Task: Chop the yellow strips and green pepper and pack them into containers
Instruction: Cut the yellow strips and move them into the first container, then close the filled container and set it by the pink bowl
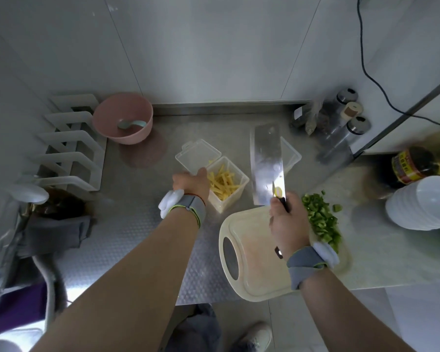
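Now | right hand (287, 224) grips cleaver (266, 158) | left hand (192, 182) at container (233, 196) (yellow strips (224, 182))

Grey wristbands (188, 205), white pods (169, 201); grey trousers (198, 326), pale shoe (257, 336).

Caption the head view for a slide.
Left hand at the tub of yellow strips; right hand holds a cleaver; chopped pepper lies at the board's right edge.
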Motion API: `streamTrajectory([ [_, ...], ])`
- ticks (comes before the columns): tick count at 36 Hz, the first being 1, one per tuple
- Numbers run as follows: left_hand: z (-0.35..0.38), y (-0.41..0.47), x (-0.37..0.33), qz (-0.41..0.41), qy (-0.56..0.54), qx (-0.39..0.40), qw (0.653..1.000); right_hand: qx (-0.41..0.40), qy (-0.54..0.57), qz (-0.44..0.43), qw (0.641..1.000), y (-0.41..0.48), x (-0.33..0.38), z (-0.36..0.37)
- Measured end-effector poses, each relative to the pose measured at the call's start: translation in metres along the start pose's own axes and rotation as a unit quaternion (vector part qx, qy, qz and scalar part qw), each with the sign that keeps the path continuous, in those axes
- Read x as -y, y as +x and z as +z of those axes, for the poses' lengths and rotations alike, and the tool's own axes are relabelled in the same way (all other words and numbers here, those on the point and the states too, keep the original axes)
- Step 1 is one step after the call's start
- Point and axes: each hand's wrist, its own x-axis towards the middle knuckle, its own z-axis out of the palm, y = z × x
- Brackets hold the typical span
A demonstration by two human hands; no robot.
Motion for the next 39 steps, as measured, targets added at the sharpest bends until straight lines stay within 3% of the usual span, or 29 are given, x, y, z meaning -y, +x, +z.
streamTrajectory([
  [3, 0.002, 0.005, 0.001, -0.016, -0.021, 0.042, 0.999, -0.002, 0.015, 0.036, 0.999, -0.009, -0.018, -0.019],
  [8, 0.005, 0.013, 0.001, -0.027, -0.030, 0.043, 0.998, -0.012, 0.016, 0.055, 0.998, -0.019, -0.035, -0.037],
  [10, 0.006, 0.012, 0.000, -0.036, -0.055, 0.006, 0.998, -0.004, 0.002, 0.051, 0.999, -0.020, -0.035, -0.036],
  [14, 0.007, 0.006, -0.002, 0.006, -0.119, -0.054, 0.991, 0.008, -0.029, 0.039, 0.999, -0.022, -0.031, -0.032],
  [24, -0.004, 0.006, -0.003, 0.086, -0.048, -0.062, 0.993, 0.048, -0.018, 0.127, 0.991, -0.029, -0.065, -0.056],
  [32, -0.006, 0.001, -0.008, 0.123, -0.078, -0.064, 0.987, 0.128, -0.179, 0.096, 0.971, -0.031, -0.086, -0.057],
  [39, -0.003, -0.014, -0.006, 0.152, -0.009, -0.064, 0.986, 0.090, -0.325, 0.030, 0.941, -0.023, -0.104, -0.052],
])
